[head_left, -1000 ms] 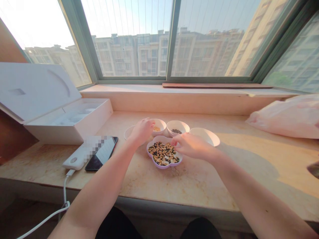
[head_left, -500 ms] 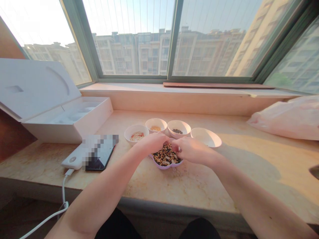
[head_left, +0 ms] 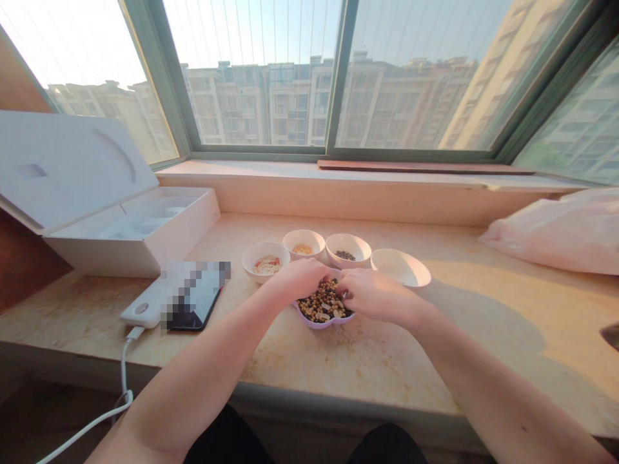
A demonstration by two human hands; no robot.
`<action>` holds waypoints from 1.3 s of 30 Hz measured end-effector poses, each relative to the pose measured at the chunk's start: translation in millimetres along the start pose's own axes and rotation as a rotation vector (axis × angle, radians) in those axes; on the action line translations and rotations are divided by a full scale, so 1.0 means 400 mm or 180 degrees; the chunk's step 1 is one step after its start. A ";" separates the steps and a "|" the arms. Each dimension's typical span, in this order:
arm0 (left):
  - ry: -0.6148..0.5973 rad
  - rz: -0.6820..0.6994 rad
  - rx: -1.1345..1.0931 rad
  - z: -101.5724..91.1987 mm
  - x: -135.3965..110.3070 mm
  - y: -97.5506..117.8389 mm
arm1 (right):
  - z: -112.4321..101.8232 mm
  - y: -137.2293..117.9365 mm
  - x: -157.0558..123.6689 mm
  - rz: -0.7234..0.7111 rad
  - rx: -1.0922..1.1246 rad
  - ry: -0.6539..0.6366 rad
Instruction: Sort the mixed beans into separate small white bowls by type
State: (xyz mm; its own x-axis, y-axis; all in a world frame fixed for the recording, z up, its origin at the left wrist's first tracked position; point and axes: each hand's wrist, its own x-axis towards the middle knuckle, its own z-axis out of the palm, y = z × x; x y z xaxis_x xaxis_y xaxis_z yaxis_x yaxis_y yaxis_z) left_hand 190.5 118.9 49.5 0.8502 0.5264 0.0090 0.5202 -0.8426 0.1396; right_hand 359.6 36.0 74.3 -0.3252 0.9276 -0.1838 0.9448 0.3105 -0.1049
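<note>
Both my hands hover close together over a lilac flower-shaped dish (head_left: 325,325) heaped with mixed beans, peas and pale flakes (head_left: 324,303). My left hand (head_left: 300,280) reaches in from the left, its fingertips at the heap. My right hand (head_left: 372,295) comes from the right with its fingers bent down into the mix. Whether either hand holds a bean is hidden. Behind them stand a white bowl of red and pale pieces (head_left: 250,260), a white bowl of yellow grains (head_left: 303,234), a white bowl of dark seeds (head_left: 347,239), and a further white bowl (head_left: 401,269).
A white phone box (head_left: 130,238) stands open on the left of the marble sill (head_left: 387,361). A power bank (head_left: 145,306) with a white cable (head_left: 123,374) lies near a phone (head_left: 193,308), partly pixelated. A pink plastic bag (head_left: 556,235) sits at right.
Since a second ago my left hand has moved right from the yellow-grain bowl to the mixed dish, closing in beside my right hand. Over the last half second there is little movement.
</note>
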 end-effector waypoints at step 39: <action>0.0256 0.0022 -0.0125 -0.007 -0.011 0.027 | 0.046 0.024 0.028 -0.0049 0.0236 0.0327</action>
State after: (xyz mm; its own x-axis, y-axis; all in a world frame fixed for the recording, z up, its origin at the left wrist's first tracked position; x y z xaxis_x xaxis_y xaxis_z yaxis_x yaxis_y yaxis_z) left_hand 192.1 107.6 53.7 0.8437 0.5293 0.0896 0.5093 -0.8420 0.1781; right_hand 364.3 45.6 53.2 -0.3303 0.9404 -0.0810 0.9329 0.3122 -0.1795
